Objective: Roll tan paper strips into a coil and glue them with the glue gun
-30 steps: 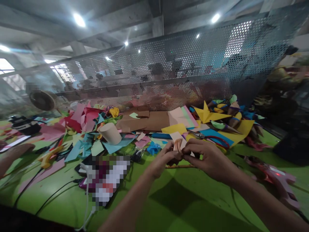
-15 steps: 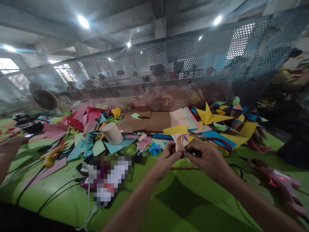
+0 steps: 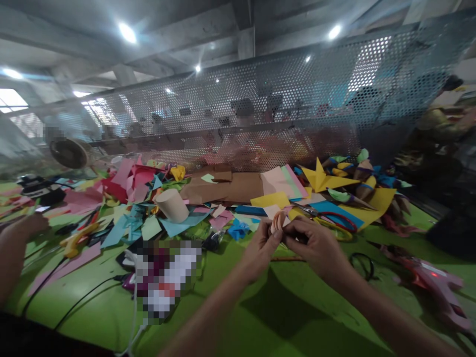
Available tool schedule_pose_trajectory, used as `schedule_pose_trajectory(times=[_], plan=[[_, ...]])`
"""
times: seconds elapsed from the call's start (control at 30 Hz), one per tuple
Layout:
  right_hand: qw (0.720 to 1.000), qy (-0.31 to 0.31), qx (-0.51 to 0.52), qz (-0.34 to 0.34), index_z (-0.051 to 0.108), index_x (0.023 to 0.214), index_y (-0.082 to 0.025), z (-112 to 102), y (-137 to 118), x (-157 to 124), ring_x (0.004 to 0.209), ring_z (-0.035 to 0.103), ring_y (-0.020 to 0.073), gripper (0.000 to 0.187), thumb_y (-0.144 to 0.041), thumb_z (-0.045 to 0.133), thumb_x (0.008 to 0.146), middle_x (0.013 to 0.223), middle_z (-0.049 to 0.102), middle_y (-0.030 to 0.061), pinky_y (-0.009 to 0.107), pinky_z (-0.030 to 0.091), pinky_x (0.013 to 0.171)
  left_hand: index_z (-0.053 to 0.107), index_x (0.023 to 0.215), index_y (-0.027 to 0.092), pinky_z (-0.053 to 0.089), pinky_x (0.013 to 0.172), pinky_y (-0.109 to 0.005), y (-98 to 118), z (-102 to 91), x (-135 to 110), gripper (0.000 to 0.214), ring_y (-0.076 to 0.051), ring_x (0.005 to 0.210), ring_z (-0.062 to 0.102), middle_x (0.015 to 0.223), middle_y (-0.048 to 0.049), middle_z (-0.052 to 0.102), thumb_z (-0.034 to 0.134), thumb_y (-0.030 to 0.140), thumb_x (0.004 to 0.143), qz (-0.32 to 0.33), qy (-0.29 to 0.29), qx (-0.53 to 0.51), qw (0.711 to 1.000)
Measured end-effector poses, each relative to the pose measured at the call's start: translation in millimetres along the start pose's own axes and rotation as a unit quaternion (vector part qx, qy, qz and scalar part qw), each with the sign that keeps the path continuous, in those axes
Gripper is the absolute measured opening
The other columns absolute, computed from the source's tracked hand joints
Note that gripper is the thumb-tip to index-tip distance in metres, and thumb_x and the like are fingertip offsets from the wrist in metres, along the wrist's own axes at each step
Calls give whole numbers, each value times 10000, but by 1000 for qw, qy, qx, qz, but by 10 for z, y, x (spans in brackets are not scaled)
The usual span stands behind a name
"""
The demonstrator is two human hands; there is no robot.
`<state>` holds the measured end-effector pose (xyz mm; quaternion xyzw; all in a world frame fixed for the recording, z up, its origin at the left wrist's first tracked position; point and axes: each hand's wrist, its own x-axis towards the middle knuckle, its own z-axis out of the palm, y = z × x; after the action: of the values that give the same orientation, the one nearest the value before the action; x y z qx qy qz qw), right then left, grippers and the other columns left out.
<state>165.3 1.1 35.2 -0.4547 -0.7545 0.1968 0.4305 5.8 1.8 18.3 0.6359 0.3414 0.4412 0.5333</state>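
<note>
Above the green table, my left hand (image 3: pixel 260 250) pinches a small pale paper piece with curved orange-brown stripes (image 3: pixel 278 221). My right hand (image 3: pixel 316 244) closes on the right side of the same piece, its fingertips partly hiding it. Just beneath both hands lies a thin brown stick (image 3: pixel 286 258). Scissors with red and yellow handles (image 3: pixel 340 218) rest beyond my right hand on blue and yellow paper. A crumpled blue paper (image 3: pixel 238 229) sits a little left of my left hand.
A pink glue gun (image 3: pixel 427 277) with a red light lies at right, a yellow one (image 3: pixel 78 242) at left. A tube (image 3: pixel 172 206), brown cardboard (image 3: pixel 230 188) and paper scraps cover the back. A power strip (image 3: pixel 174 277) trails cords. Another person's hand (image 3: pixel 33 225) reaches in at left.
The striped piece has tilted and sits lower between my fingers, with my left thumb now over more of it. At the left, the other person's hand has come further into view.
</note>
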Motion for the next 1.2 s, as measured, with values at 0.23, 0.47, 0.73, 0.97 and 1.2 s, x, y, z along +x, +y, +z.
schedule_pose_trajectory(times=[0.23,0.47,0.73,0.97,1.2], plan=[[997,-55,57,4,663,730,-187,-31,3,20,726,602,181,167,-275,589,850,770,646,35,272,462,649,489,1168,216,363,969,-311,-151,-39,20,307,-186,1066,468,1129,-33,526,481,408,930,3,9,-1,1000],[997,-77,33,-5,663,743,-196,-59,-14,26,756,619,185,156,-245,571,859,785,661,32,280,476,698,500,1113,201,380,931,-307,-155,-49,20,258,-190,1003,481,1042,-33,537,470,357,909,19,16,13,1000],[997,-70,4,-14,667,737,-193,-43,-10,4,732,618,181,157,-221,564,852,787,666,38,280,472,672,529,1112,209,367,971,-314,-55,-24,-29,228,-195,1031,510,1082,-33,575,413,245,918,45,33,69,996],[998,-52,-15,-38,675,736,-199,-26,-37,-11,742,635,178,144,-179,576,839,788,669,38,274,465,660,530,1049,205,389,925,-305,-39,-32,-27,193,-201,995,517,1024,-29,577,438,320,924,38,32,84,995],[996,-43,-41,-71,688,727,-208,-4,-40,-2,743,646,183,162,-183,572,838,771,681,45,280,483,658,527,1007,199,392,871,-293,-45,-34,-23,171,-191,935,506,975,-25,559,401,274,919,47,27,103,993]])
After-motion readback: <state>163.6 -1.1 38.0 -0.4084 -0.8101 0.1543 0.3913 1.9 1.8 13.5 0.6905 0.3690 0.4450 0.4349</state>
